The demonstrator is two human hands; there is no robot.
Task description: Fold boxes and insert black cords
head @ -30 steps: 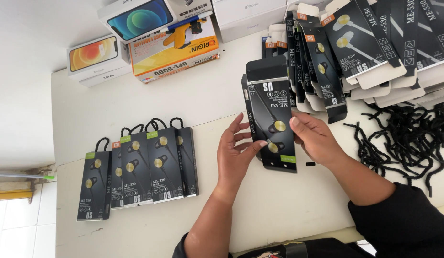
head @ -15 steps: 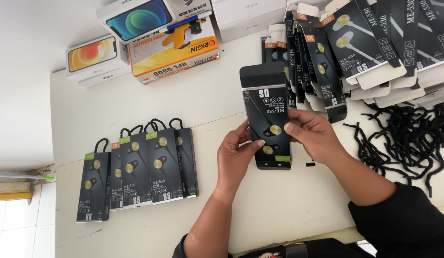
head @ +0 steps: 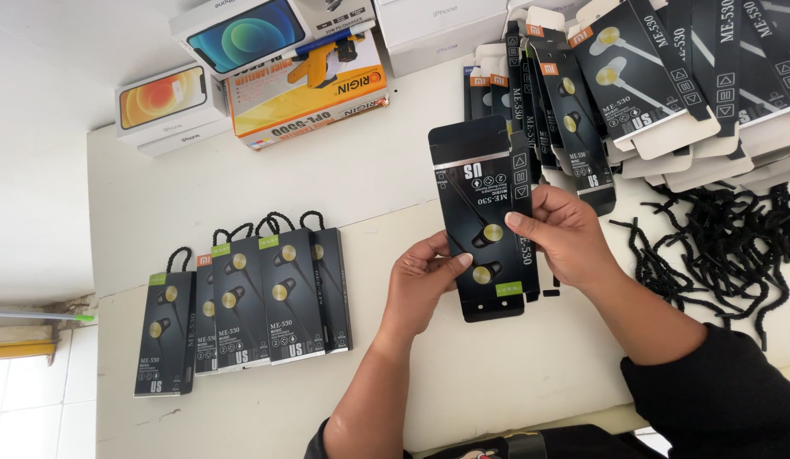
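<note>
While our forearms reach up from the lower edge of the view, we hold one black carton [head: 488, 229] between both hands above the white table [head: 395, 170]. Our left hand [head: 420, 285] is turned palm-in, fingers curled behind the carton's lower left edge and thumb pressed on its front near the bottom. Our right hand [head: 565, 234] grips the right edge, thumb flat across the front at mid height, fingers wrapped behind; its dark sleeve [head: 709, 391] runs off to the lower right. The carton's long axis runs almost straight away from us, tilted slightly left at the top, where an open flap sticks up. Its front is glossy black with a silver band, two gold earbuds pictured low down and a small green tab at the near end.

Left of our hands, five finished boxes [head: 250, 306] with cord loops lie in an overlapping row. Right of them sits a heap of black cords [head: 718, 246]. Farther off are a stack of flat cartons [head: 650, 85] and phone boxes [head: 242, 34]
</note>
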